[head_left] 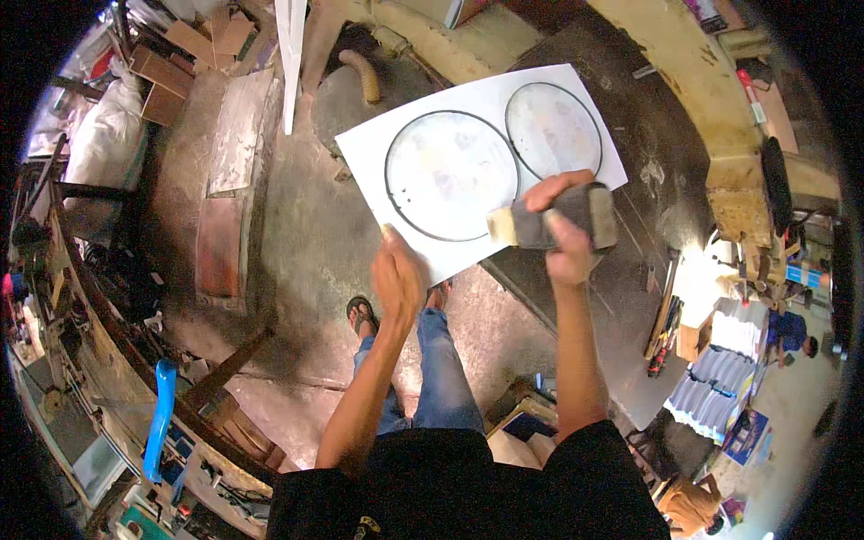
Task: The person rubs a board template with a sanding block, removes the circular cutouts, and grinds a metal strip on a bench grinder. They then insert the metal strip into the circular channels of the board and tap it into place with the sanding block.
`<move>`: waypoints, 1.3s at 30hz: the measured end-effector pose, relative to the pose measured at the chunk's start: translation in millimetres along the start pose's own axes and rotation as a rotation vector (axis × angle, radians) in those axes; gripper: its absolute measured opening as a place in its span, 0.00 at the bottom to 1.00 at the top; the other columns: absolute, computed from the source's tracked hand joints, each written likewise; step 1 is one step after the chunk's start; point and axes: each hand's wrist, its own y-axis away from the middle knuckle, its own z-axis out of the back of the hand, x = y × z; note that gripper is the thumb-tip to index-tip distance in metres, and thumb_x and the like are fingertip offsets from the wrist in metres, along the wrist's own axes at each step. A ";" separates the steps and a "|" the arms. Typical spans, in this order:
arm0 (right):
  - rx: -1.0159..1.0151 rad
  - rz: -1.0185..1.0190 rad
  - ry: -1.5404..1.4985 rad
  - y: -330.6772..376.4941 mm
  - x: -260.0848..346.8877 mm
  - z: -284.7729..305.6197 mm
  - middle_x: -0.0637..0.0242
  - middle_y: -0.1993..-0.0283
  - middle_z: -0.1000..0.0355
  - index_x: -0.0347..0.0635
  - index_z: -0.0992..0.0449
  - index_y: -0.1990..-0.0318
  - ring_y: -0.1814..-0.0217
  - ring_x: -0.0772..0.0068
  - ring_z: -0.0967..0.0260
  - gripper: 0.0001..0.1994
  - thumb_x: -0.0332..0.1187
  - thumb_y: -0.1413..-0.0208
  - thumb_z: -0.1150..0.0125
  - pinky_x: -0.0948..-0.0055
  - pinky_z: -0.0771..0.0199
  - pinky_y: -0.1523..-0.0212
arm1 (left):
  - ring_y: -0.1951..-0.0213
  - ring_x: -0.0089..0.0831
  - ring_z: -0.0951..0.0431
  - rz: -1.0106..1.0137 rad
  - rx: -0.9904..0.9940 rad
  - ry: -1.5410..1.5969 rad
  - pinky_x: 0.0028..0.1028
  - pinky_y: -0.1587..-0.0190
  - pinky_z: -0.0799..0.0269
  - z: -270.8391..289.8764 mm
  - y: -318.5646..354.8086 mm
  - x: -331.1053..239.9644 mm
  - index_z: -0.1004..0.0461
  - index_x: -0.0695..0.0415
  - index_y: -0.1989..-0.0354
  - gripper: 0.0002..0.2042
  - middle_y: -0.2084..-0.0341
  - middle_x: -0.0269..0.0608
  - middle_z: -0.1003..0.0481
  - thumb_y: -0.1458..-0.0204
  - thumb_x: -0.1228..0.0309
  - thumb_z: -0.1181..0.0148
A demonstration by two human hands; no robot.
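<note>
A white sheet with two large black-outlined circles lies tilted in front of me. Pale, faint patterns fill both the larger circle and the smaller circle. My left hand grips the sheet's near left edge, thumb on top. Over the sheet's near right part, my right hand is closed around a dark grey block with cream-coloured ends. The block is slightly blurred, and its exact kind cannot be made out. It covers part of the sheet.
Under the sheet's right side is a dark flat surface, beside a yellowish machine frame. A long board lies on the floor at left. Near left stands a cluttered bench with a blue curved handle. Two people are at far right.
</note>
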 end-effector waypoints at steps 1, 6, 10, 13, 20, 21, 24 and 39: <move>-0.031 -0.033 -0.003 -2.6 3.5 9.0 0.59 0.67 0.32 0.35 0.34 0.61 0.62 0.63 0.32 0.12 0.30 0.55 0.48 0.60 0.31 0.50 | 0.76 0.33 0.32 0.052 0.040 -0.069 0.39 0.73 0.38 -0.3 1.7 -5.1 0.31 0.71 0.72 0.31 0.82 0.50 0.32 0.32 0.52 0.66; -0.168 -0.179 0.177 -14.5 13.0 69.8 0.62 0.62 0.25 0.39 0.29 0.57 0.59 0.67 0.29 0.14 0.29 0.54 0.42 0.68 0.32 0.48 | 0.76 0.34 0.23 0.393 0.493 0.151 0.39 0.66 0.22 -19.6 40.9 -42.4 0.25 0.68 0.74 0.37 0.81 0.50 0.25 0.35 0.43 0.66; 0.107 0.079 0.479 -18.7 83.9 38.1 0.60 0.60 0.27 0.39 0.30 0.55 0.60 0.63 0.30 0.20 0.39 0.55 0.37 0.65 0.32 0.49 | 0.79 0.36 0.21 0.371 0.554 0.261 0.36 0.72 0.19 -34.9 45.7 15.2 0.26 0.70 0.67 0.37 0.79 0.51 0.24 0.36 0.42 0.67; 0.307 0.260 -0.061 -32.6 127.2 67.6 0.63 0.64 0.31 0.41 0.32 0.58 0.61 0.61 0.33 0.27 0.50 0.61 0.35 0.60 0.35 0.48 | 0.80 0.37 0.21 0.441 0.598 0.303 0.35 0.75 0.19 -41.5 54.1 -14.8 0.27 0.71 0.65 0.37 0.77 0.51 0.23 0.36 0.42 0.67; -0.107 -0.289 0.419 43.2 8.7 30.6 0.64 0.54 0.34 0.40 0.32 0.55 0.50 0.71 0.37 0.26 0.45 0.60 0.35 0.76 0.39 0.44 | 0.59 0.33 0.25 -0.041 0.173 0.034 0.32 0.58 0.25 -16.0 43.1 -16.0 0.42 0.66 0.45 0.25 0.58 0.52 0.28 0.40 0.60 0.41; -0.047 -0.251 0.385 41.2 11.5 29.0 0.62 0.55 0.33 0.39 0.33 0.55 0.51 0.68 0.36 0.24 0.43 0.58 0.38 0.73 0.39 0.44 | 0.54 0.34 0.28 -0.124 0.099 0.022 0.33 0.55 0.27 1.7 28.8 -11.6 0.43 0.64 0.41 0.27 0.52 0.53 0.31 0.42 0.63 0.40; 0.133 -0.129 0.312 35.3 8.6 47.9 0.56 0.57 0.31 0.37 0.33 0.57 0.54 0.61 0.33 0.18 0.38 0.54 0.46 0.62 0.36 0.45 | 0.44 0.38 0.36 -0.413 -0.038 -0.005 0.36 0.50 0.30 8.4 -28.9 -29.4 0.46 0.58 0.32 0.33 0.40 0.51 0.36 0.45 0.68 0.37; 0.181 0.120 -0.076 44.0 -9.4 -20.3 0.61 0.66 0.38 0.39 0.40 0.57 0.62 0.67 0.39 0.18 0.26 0.57 0.42 0.60 0.36 0.49 | 0.40 0.39 0.39 -0.447 0.161 -0.062 0.37 0.47 0.32 7.8 -62.3 -17.5 0.44 0.53 0.31 0.34 0.36 0.45 0.38 0.45 0.65 0.36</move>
